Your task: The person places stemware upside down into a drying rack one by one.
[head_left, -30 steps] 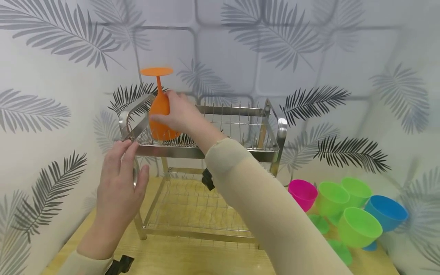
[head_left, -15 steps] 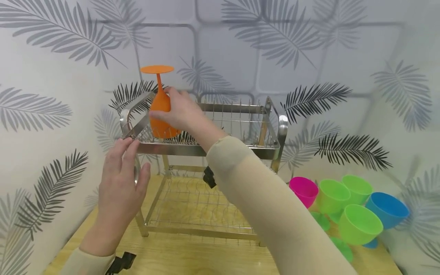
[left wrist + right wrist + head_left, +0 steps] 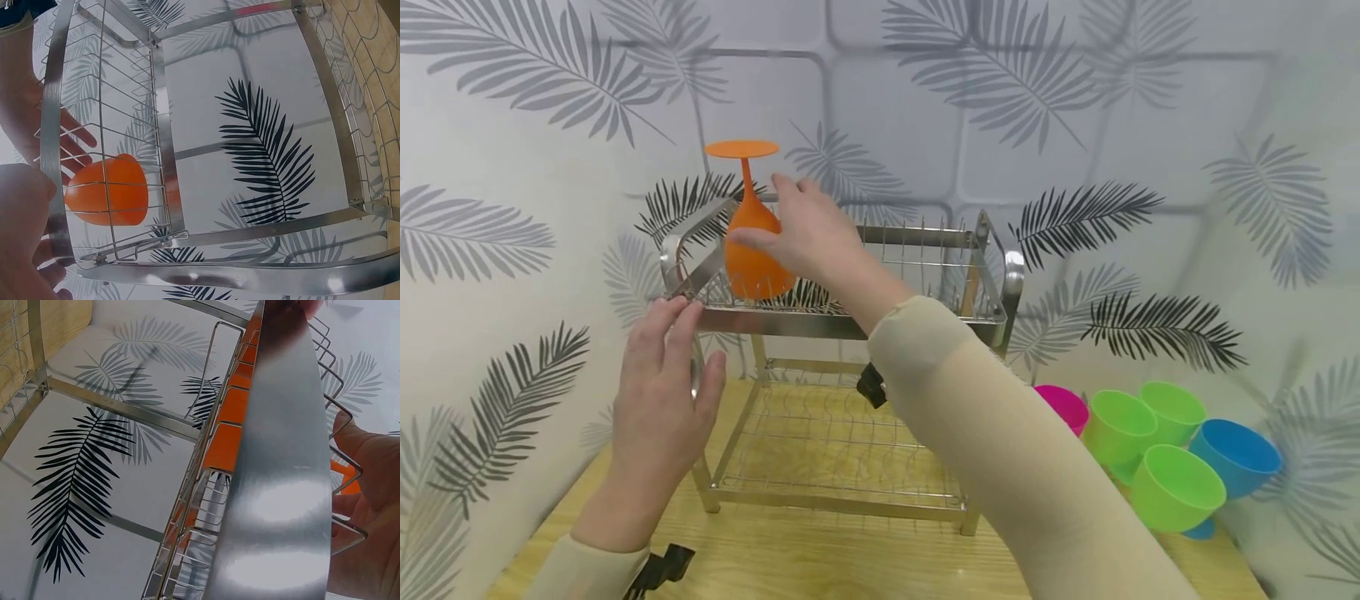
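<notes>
An orange plastic goblet [image 3: 752, 258] stands upside down at the left end of the metal dish rack's [image 3: 775, 323] top tier, its round foot uppermost. My right hand [image 3: 823, 233] is beside the bowl with fingers spread and extended, the thumb still overlapping the cup in the head view. Fingertips of my left hand [image 3: 662, 392] rest at the rack's front left corner, with the fingers fairly straight. Through the wires, the left wrist view shows the goblet's bowl [image 3: 125, 194]. The rack's front rail [image 3: 275, 487] covers part of the goblet in the right wrist view.
On the wooden table [image 3: 820, 554] at the right stand several goblets: a pink one [image 3: 1063, 407] partly behind my sleeve, green ones [image 3: 1176, 487], and a blue one [image 3: 1236, 454]. The rack's lower wire tier [image 3: 835, 450] sits beneath. A leaf-patterned wall rises close behind.
My right hand's fingers have come off the orange goblet and straightened, and the hand has shifted slightly right. The goblet stays in place. My left hand has hardly moved.
</notes>
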The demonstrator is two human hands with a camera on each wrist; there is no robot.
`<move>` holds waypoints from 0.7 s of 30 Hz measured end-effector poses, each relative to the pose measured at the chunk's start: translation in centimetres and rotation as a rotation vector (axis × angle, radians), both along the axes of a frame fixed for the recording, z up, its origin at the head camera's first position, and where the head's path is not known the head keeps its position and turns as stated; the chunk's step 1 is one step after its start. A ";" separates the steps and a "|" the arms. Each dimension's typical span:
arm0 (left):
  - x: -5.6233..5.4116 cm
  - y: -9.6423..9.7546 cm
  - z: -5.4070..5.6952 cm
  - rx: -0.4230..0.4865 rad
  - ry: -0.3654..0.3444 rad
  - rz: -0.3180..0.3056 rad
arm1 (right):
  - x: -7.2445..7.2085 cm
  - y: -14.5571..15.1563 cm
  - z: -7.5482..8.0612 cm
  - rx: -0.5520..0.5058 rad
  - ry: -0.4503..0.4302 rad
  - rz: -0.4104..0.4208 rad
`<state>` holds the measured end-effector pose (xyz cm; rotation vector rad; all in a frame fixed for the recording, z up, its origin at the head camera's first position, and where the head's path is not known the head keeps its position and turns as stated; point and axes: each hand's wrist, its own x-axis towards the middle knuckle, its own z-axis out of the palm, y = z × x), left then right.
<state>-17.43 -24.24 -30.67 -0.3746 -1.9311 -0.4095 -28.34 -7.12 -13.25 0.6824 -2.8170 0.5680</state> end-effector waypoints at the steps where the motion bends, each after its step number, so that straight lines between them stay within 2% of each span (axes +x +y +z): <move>1: -0.1 0.0 0.0 0.003 0.003 -0.004 | 0.1 0.2 0.1 0.006 0.003 -0.005; 9: -0.3 0.3 0.0 0.039 0.008 -0.002 | 0.7 2.1 0.1 0.032 0.036 0.002; 16: 0.1 0.2 0.3 0.027 -0.036 0.013 | 1.2 3.8 -0.2 0.013 0.065 0.018; 21: 0.4 0.6 0.3 0.050 -0.062 -0.005 | 2.2 5.3 -0.6 0.009 0.110 0.017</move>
